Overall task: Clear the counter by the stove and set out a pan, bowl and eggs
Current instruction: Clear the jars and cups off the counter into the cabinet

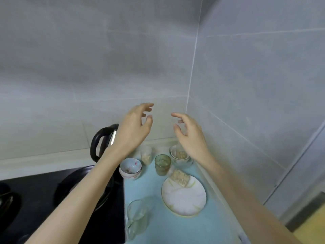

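Observation:
Both my hands are raised in the air above the light blue counter (175,228), near the tiled wall corner. My left hand (135,125) and my right hand (188,132) face each other, fingers loosely curled, and hold nothing. Below them on the counter stand stacked small bowls (130,168), a green glass (162,164), a clear glass with crumbs (146,154), stacked glass bowls with food (179,155) and a white plate (183,196) with a packet of food (179,177) on its far edge. A clear glass jug (136,217) stands nearest me.
A black stove (35,191) lies left of the counter, with a dark pan (73,180) under my left forearm. A kettle with a black handle (100,141) stands behind it by the wall. Tiled walls close the back and right sides.

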`<move>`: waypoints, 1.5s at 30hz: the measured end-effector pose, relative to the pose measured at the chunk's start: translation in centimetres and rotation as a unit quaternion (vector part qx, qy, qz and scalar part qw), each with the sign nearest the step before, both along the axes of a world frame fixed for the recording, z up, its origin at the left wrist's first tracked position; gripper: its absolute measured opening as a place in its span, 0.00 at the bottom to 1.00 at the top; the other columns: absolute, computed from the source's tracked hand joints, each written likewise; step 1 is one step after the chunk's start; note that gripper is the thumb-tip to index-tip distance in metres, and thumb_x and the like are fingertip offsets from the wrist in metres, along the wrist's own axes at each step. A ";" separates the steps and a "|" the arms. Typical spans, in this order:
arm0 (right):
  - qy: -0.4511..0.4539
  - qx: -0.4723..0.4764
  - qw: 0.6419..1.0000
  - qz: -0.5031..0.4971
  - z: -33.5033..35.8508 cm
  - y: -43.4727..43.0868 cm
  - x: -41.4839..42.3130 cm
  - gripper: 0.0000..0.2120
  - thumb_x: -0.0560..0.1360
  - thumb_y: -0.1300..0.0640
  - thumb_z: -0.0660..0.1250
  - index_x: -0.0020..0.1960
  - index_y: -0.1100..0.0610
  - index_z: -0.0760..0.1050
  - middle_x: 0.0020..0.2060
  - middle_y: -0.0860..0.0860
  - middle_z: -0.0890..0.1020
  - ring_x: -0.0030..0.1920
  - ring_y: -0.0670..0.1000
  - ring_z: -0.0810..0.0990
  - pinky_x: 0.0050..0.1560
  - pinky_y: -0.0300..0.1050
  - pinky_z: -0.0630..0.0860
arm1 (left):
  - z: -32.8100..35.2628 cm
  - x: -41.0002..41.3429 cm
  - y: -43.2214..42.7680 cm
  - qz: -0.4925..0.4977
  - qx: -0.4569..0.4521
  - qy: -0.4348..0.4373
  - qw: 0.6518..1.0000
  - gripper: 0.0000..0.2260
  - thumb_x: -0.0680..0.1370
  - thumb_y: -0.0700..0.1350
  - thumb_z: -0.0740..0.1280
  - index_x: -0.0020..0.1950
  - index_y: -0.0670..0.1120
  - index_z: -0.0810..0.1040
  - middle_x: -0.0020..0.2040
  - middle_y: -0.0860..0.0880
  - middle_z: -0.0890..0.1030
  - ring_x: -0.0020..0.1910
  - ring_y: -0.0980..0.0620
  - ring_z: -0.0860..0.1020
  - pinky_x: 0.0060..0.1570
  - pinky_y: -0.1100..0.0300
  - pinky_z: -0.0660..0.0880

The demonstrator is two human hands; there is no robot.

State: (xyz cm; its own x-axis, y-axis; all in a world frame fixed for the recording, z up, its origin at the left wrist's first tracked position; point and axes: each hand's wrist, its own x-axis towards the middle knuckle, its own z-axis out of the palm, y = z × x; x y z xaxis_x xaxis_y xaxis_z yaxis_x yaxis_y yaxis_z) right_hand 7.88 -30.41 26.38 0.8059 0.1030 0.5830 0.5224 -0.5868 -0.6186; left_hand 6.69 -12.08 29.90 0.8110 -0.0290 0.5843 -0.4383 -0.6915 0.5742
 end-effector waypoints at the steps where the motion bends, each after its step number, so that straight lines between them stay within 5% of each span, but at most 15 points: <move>1: 0.018 -0.004 1.000 -0.003 -1.5 -0.2 -0.2 0.17 0.78 0.58 0.62 0.65 0.47 0.72 0.59 0.42 0.77 0.58 0.43 0.73 0.58 0.38 0.67 | -1.4 -0.1 0.1 -0.003 0.003 0.017 1.000 0.17 0.79 0.43 0.61 0.68 0.51 0.71 0.60 0.53 0.78 0.54 0.54 0.76 0.52 0.59 0.72; 6: 0.111 -0.014 0.993 -0.022 -8.6 -1.7 0.7 0.17 0.77 0.59 0.63 0.65 0.50 0.73 0.57 0.44 0.77 0.56 0.47 0.74 0.60 0.47 0.72 | -7.8 0.2 0.3 -0.015 0.011 0.108 0.994 0.17 0.79 0.43 0.60 0.67 0.51 0.72 0.60 0.53 0.78 0.52 0.54 0.77 0.56 0.52 0.75; 10: 0.170 -0.039 0.984 -0.033 -13.8 -2.4 2.7 0.17 0.76 0.61 0.63 0.65 0.53 0.73 0.62 0.48 0.77 0.62 0.50 0.74 0.60 0.50 0.73 | -12.4 1.6 -0.3 -0.026 0.016 0.180 0.983 0.16 0.79 0.41 0.61 0.66 0.48 0.73 0.58 0.51 0.80 0.52 0.54 0.78 0.54 0.59 0.73; 18: 0.325 -0.235 0.915 -0.046 -22.7 -3.1 8.1 0.23 0.75 0.57 0.64 0.69 0.57 0.65 0.67 0.55 0.71 0.68 0.59 0.67 0.62 0.52 0.69 | -19.0 3.9 -1.4 0.007 -0.039 0.306 0.951 0.16 0.78 0.39 0.61 0.66 0.47 0.74 0.57 0.51 0.80 0.52 0.52 0.79 0.57 0.60 0.73; 25: 0.347 -0.343 0.872 -0.041 -25.7 -3.3 11.0 0.28 0.72 0.53 0.68 0.70 0.53 0.63 0.65 0.54 0.73 0.66 0.58 0.69 0.62 0.50 0.68 | -21.8 5.0 -1.5 0.025 -0.039 0.364 0.930 0.16 0.79 0.39 0.61 0.67 0.46 0.72 0.59 0.50 0.79 0.49 0.52 0.77 0.51 0.64 0.70; 30: 0.326 -0.361 0.873 -0.027 -25.9 -3.7 11.5 0.32 0.69 0.49 0.71 0.70 0.51 0.64 0.63 0.52 0.76 0.63 0.58 0.72 0.61 0.49 0.70 | -22.4 5.3 -1.2 0.036 -0.059 0.379 0.923 0.16 0.79 0.39 0.61 0.67 0.46 0.72 0.59 0.50 0.79 0.47 0.54 0.76 0.48 0.68 0.67; 34: 0.390 -0.185 0.902 -0.028 -25.6 -4.3 11.3 0.31 0.64 0.47 0.76 0.64 0.49 0.70 0.60 0.46 0.79 0.60 0.52 0.77 0.56 0.49 0.75 | -22.1 5.5 -1.2 0.032 -0.175 0.407 0.896 0.16 0.79 0.39 0.62 0.66 0.46 0.72 0.60 0.49 0.79 0.44 0.58 0.76 0.40 0.73 0.70; 38: 0.460 0.073 0.884 0.049 -23.6 -4.5 10.4 0.29 0.64 0.48 0.79 0.62 0.49 0.74 0.59 0.47 0.79 0.58 0.46 0.77 0.61 0.48 0.75 | -21.6 5.1 -0.8 -0.006 -0.261 0.444 0.857 0.20 0.77 0.44 0.68 0.68 0.50 0.69 0.63 0.53 0.76 0.53 0.58 0.76 0.50 0.65 0.71; 41: 0.477 0.154 0.857 0.118 -21.3 -4.3 9.1 0.23 0.66 0.50 0.78 0.59 0.50 0.77 0.55 0.52 0.82 0.55 0.52 0.82 0.57 0.49 0.78 | -21.4 4.5 -0.6 -0.034 -0.230 0.440 0.868 0.29 0.72 0.46 0.74 0.70 0.53 0.67 0.63 0.56 0.74 0.60 0.56 0.74 0.49 0.68 0.72; 45: 0.500 0.207 0.824 0.170 -18.8 -3.5 7.5 0.30 0.62 0.49 0.78 0.60 0.59 0.77 0.56 0.62 0.80 0.56 0.59 0.81 0.59 0.59 0.77 | -20.8 3.5 -0.5 -0.090 -0.222 0.435 0.868 0.38 0.63 0.48 0.80 0.69 0.57 0.67 0.63 0.57 0.74 0.61 0.58 0.73 0.56 0.63 0.73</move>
